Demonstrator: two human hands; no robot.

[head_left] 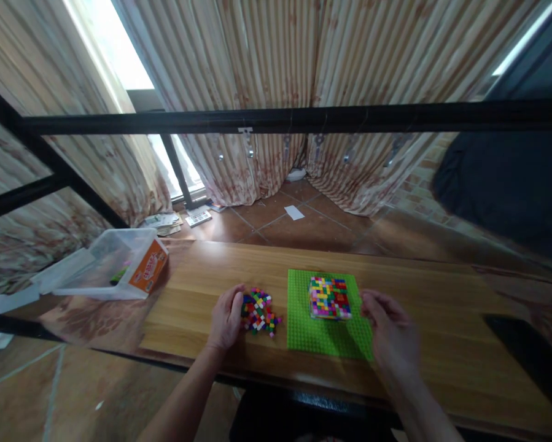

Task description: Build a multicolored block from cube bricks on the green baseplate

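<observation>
My left hand point(227, 319) rests just left of the lower middle of the frame, its edge low over the wooden tabletop point(202, 270); the fingers curl inward with the thumb laid along them, and I cannot tell whether anything sits inside. Right up against its fingertips lies a loose pile of small bricks point(260, 312), in red, yellow, green, pink, white and blue, with a few strays at its lower right. Right of the pile, in the lower centre, lies my green studded baseplate point(303, 334), and on its upper part stands a squarish block of joined bricks point(330, 298), its top a patchwork of colours with much red on the right side. My right hand point(390, 325) hovers by the right edge of the baseplate, thumb and forefinger brought close together; I cannot tell if a brick is pinched there. At the lower right of the frame a dark flat object point(528, 356) lies on the table. At the left, beyond the table's end, sits a clear plastic box point(140, 242) with an orange label point(149, 268), something green inside it. A black bar point(276, 120) crosses the upper frame before patterned curtains point(266, 61), and a white paper point(294, 212) lies on the tiled floor point(252, 230) near the centre.
</observation>
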